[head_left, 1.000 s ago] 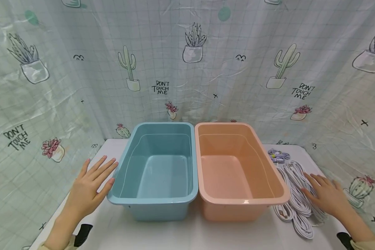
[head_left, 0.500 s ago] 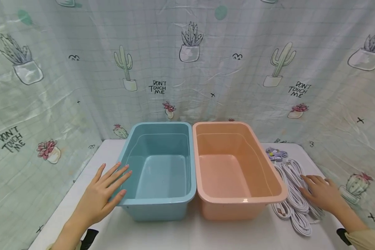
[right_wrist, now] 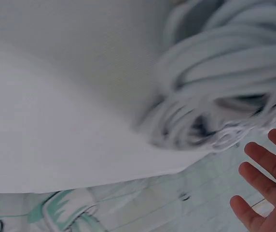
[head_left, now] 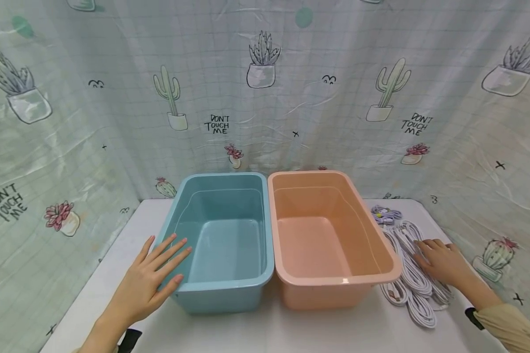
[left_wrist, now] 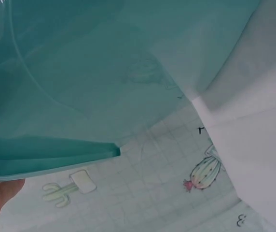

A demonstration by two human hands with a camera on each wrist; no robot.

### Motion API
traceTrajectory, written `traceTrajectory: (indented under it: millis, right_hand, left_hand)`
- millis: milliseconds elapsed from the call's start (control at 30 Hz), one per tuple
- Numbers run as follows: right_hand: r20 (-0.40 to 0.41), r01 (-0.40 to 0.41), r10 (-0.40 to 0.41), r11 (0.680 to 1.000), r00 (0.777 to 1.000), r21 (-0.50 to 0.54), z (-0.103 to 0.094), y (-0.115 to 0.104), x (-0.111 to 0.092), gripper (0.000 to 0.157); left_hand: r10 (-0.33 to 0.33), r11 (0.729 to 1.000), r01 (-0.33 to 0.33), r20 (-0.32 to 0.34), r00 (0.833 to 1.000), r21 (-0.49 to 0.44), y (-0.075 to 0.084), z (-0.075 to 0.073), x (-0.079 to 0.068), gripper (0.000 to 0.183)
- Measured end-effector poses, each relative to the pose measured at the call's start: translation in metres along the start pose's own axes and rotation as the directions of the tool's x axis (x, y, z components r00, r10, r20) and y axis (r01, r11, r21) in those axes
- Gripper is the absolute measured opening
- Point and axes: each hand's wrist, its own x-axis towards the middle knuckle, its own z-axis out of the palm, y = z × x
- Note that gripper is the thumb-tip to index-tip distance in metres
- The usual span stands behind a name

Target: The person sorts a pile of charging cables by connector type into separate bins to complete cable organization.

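My left hand (head_left: 147, 279) is spread over the near left rim of a light blue plastic tub (head_left: 221, 300), its fingertips overlapping the tub's inside in the head view. From the left wrist, only a thumb (left_wrist: 5, 191) shows, beside the tub's teal-looking wall (left_wrist: 80, 106). Over at the right, my right hand (head_left: 443, 264) hovers above several coiled white cables (head_left: 417, 279), palm down with fingers slightly bent. In the right wrist view its spread fingers (right_wrist: 263, 181) show next to the blurred cable coils (right_wrist: 225, 63), with nothing between them.
Beside the blue tub stands a peach plastic tub (head_left: 322, 298), their rims meeting. A smaller purple cable bundle (head_left: 386, 214) lies behind the white coils. Everything is on a white table (head_left: 229, 336), with a cactus-print curtain (head_left: 256, 132) behind and at both sides.
My left hand has moved right, from beside the blue tub to over its rim. My right hand has shifted slightly left and farther over the white cables. The head view has turned slightly right.
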Motion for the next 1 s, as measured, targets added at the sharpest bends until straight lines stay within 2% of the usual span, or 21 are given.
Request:
traceTrajectory:
  millis: [167,267,367,600,1000]
  right_hand:
    - [0.033,0.025,-0.026,0.999,0.999,0.03,-0.008,-0.02,0.01,0.043]
    - [0.054,0.01,-0.01,1.0,0.998,0.014,-0.009,-0.027,0.012,0.044]
    - [0.079,-0.014,0.015,1.0,0.997,-0.018,-0.008,-0.031,0.012,0.045]
    - [0.057,-0.029,0.034,0.996,0.998,-0.081,-0.002,-0.036,0.009,0.051]
    - [0.086,-0.126,0.128,0.991,0.988,-0.037,0.003,-0.046,0.013,0.042]
  left_hand:
    - [-0.009,1.0,0.009,0.002,1.0,-0.003,0.001,0.0,-0.001,0.044]
    - [-0.008,1.0,0.008,0.002,1.0,-0.003,0.001,0.0,0.0,0.044]
    - [-0.008,1.0,0.008,0.006,1.0,-0.002,0.002,0.0,0.0,0.044]
    - [-0.007,1.0,0.007,-0.001,1.0,0.0,0.003,-0.001,0.0,0.044]
    - [0.01,1.0,-0.01,-0.038,0.999,-0.005,0.002,0.001,0.001,0.047]
